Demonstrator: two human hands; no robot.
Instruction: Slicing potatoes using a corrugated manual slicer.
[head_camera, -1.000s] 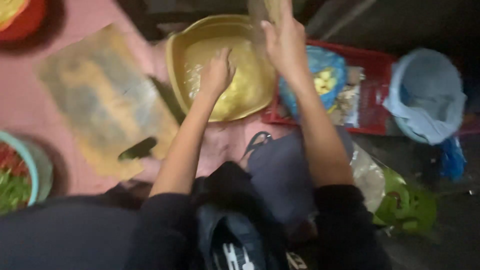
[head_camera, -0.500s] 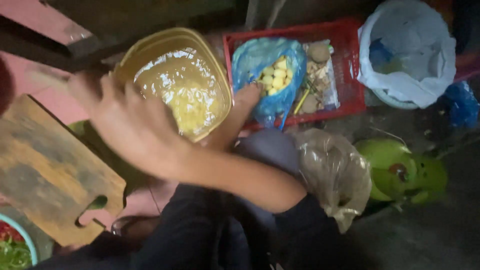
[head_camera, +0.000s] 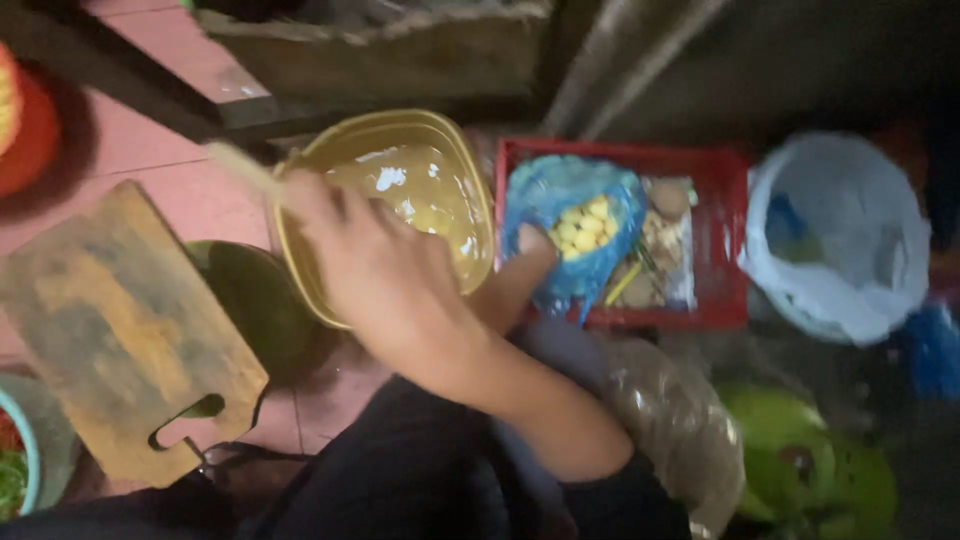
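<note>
A round yellow basin (head_camera: 385, 205) sits upright at upper centre of the frame, holding shallow yellowish liquid that glints with reflected light; its lower left rim is hidden behind a hand. Just to its right, in the left part of a red crate, an open blue plastic bag (head_camera: 570, 235) shows small, round, pale yellow pieces bunched inside.
</note>
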